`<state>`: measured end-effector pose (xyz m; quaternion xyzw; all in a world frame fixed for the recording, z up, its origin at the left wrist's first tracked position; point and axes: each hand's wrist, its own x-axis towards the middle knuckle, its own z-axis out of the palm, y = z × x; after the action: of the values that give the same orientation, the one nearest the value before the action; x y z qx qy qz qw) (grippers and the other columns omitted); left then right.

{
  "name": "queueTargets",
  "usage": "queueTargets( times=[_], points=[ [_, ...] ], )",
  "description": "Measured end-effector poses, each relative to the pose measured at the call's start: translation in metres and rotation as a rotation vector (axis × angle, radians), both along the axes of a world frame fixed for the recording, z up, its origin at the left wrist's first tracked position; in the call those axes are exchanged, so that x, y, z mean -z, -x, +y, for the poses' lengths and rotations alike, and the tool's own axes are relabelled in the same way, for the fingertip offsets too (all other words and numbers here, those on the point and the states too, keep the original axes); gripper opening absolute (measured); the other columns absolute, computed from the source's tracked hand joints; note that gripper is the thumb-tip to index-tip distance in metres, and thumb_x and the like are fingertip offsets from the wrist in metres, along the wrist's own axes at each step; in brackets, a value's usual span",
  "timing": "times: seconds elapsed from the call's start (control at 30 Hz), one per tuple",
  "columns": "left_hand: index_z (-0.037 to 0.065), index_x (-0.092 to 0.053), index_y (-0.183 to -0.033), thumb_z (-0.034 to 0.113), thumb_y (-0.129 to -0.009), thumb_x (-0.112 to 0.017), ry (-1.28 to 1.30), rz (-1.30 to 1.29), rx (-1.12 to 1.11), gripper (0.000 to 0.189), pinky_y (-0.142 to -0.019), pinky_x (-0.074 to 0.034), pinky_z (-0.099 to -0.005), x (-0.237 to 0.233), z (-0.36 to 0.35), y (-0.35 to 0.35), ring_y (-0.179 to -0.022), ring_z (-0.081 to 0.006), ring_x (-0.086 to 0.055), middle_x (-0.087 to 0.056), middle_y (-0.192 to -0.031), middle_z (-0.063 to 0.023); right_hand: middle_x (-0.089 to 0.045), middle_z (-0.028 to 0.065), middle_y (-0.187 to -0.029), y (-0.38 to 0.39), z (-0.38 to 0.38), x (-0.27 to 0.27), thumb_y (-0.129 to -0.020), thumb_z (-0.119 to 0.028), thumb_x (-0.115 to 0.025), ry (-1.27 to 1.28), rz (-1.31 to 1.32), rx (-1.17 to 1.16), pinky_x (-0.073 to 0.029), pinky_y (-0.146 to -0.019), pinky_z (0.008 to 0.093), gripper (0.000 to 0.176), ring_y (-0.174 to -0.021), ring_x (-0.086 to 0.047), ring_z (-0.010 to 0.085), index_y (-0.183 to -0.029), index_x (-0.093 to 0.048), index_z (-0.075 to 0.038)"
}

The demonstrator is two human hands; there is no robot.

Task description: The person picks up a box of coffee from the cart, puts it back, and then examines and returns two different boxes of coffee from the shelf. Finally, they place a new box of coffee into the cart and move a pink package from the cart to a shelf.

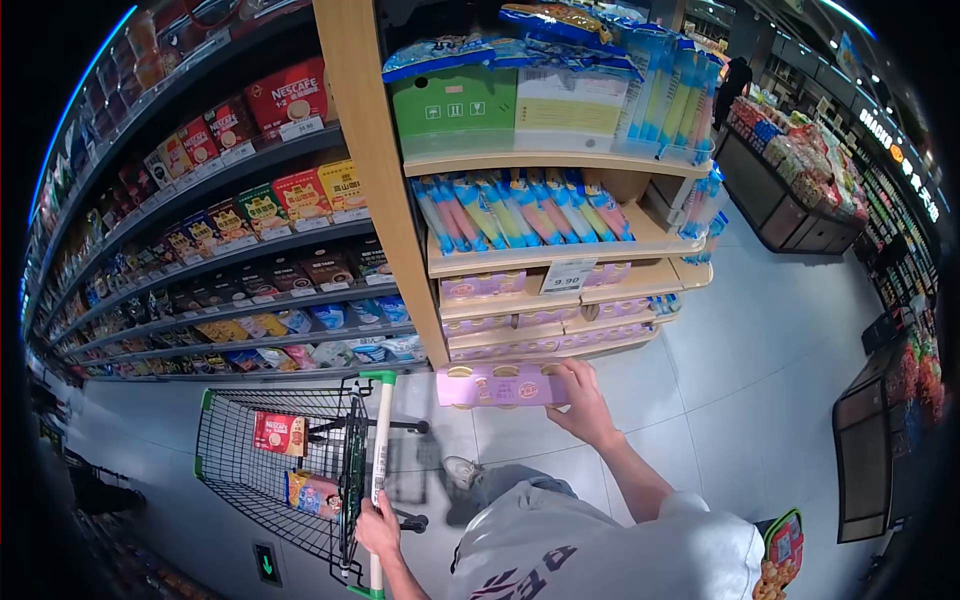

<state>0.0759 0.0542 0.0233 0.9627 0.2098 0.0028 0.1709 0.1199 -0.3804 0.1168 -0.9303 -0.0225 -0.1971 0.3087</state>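
My right hand [585, 405] grips one end of a long purple multipack [500, 388] with round can-like ends showing along its edges. It is held level in front of the lower shelves. My left hand [379, 527] is wrapped around the pale handle [381, 450] of a black wire shopping cart [240, 475] with green corners. Inside the cart lie a red Nescafe box [280, 433] and a colourful printed packet [313, 495].
An end display [520, 262] holds blue-topped tube packets [520, 210], with similar purple packs [484, 286] lower down. Left of it run shelves of coffee boxes [265, 210]. Farther right stand a snack island [800, 165] and a dark display stand [865, 460]. Pale tiles [700, 370] cover the floor.
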Motion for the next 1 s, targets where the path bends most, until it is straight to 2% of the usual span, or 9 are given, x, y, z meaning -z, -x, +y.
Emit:
queueTargets(
  times=[0.17, 0.43, 0.6, 0.63, 0.73, 0.87, 0.93, 1.0],
  points=[
    [0.002, -0.062, -0.083, 0.058, -0.102, -0.051, -0.02, 0.026, 0.006, 0.061, -0.071, -0.05, -0.0593, -0.003, -0.017, 0.015, -0.076, -0.0487, -0.068, -0.069, -0.073, -0.0244, -0.05, 0.0155, -0.137, 0.021, -0.043, -0.001, -0.068, -0.005, -0.084, 0.038, 0.036, 0.051, -0.047, -0.11, 0.05, 0.073, -0.133, -0.045, 0.0428, -0.135, -0.056, -0.013],
    [0.004, -0.061, -0.082, 0.055, -0.1, -0.056, -0.097, -0.02, -0.002, 0.054, -0.067, -0.048, -0.0575, 0.004, -0.069, 0.041, -0.07, -0.0456, -0.067, -0.068, -0.069, -0.0197, -0.05, 0.0146, -0.139, 0.008, -0.108, 0.025, -0.067, -0.008, -0.085, 0.048, 0.105, 0.024, -0.05, -0.108, 0.0496, 0.078, -0.133, -0.045, 0.0422, -0.138, -0.053, -0.012],
    [0.004, -0.061, -0.082, 0.053, -0.101, -0.057, -0.157, 0.029, -0.008, 0.053, -0.064, -0.05, -0.0569, 0.007, -0.11, 0.052, -0.069, -0.0453, -0.068, -0.069, -0.071, -0.0201, -0.049, 0.0148, -0.141, -0.019, -0.181, 0.054, -0.067, -0.009, -0.085, 0.002, 0.164, -0.038, -0.051, -0.107, 0.05, 0.08, -0.134, -0.044, 0.0424, -0.14, -0.051, -0.011],
    [0.004, -0.064, -0.084, 0.051, -0.101, -0.058, -0.155, -0.012, 0.022, 0.05, -0.063, -0.049, -0.0568, 0.015, -0.114, 0.057, -0.069, -0.0457, -0.068, -0.069, -0.071, -0.0198, -0.049, 0.0149, -0.141, -0.025, -0.199, 0.058, -0.068, -0.009, -0.085, 0.003, 0.158, -0.045, -0.051, -0.107, 0.05, 0.08, -0.134, -0.044, 0.0423, -0.14, -0.051, -0.011],
    [0.002, -0.061, -0.081, 0.053, -0.1, -0.057, -0.135, 0.007, -0.005, 0.054, -0.064, -0.046, -0.0583, 0.025, -0.136, 0.063, -0.071, -0.0448, -0.067, -0.068, -0.075, -0.0212, -0.049, 0.0153, -0.141, -0.04, -0.252, 0.076, -0.067, -0.009, -0.085, 0.0, 0.159, -0.052, -0.051, -0.108, 0.05, 0.08, -0.134, -0.044, 0.0422, -0.14, -0.051, -0.01],
    [0.001, -0.062, -0.091, 0.051, -0.1, -0.057, -0.014, -0.033, -0.191, 0.051, -0.068, -0.045, -0.06, 0.033, -0.188, 0.072, -0.076, -0.0505, -0.064, -0.066, -0.076, -0.0238, -0.049, 0.0158, -0.14, -0.054, -0.315, 0.095, -0.067, -0.007, -0.083, -0.017, 0.212, -0.04, -0.051, -0.107, 0.0499, 0.078, -0.135, -0.044, 0.0422, -0.139, -0.052, -0.009],
    [0.0, -0.062, -0.097, 0.052, -0.102, -0.055, -0.147, -0.097, -0.182, 0.052, -0.071, -0.046, -0.0593, 0.042, -0.21, 0.079, -0.079, -0.0518, -0.064, -0.067, -0.078, -0.0251, -0.049, 0.0157, -0.14, -0.063, -0.343, 0.101, -0.067, -0.006, -0.082, -0.029, 0.237, -0.064, -0.052, -0.107, 0.0496, 0.077, -0.135, -0.044, 0.0423, -0.139, -0.052, -0.009],
    [-0.001, -0.064, -0.093, 0.059, -0.103, -0.051, -0.067, 0.031, -0.319, 0.062, -0.073, -0.047, -0.0598, 0.025, -0.242, 0.07, -0.082, -0.0507, -0.066, -0.069, -0.082, -0.0265, -0.048, 0.0157, -0.14, -0.071, -0.367, 0.11, -0.068, -0.004, -0.08, -0.031, 0.26, -0.083, -0.052, -0.105, 0.0493, 0.076, -0.136, -0.042, 0.042, -0.138, -0.051, -0.009]
  ],
)
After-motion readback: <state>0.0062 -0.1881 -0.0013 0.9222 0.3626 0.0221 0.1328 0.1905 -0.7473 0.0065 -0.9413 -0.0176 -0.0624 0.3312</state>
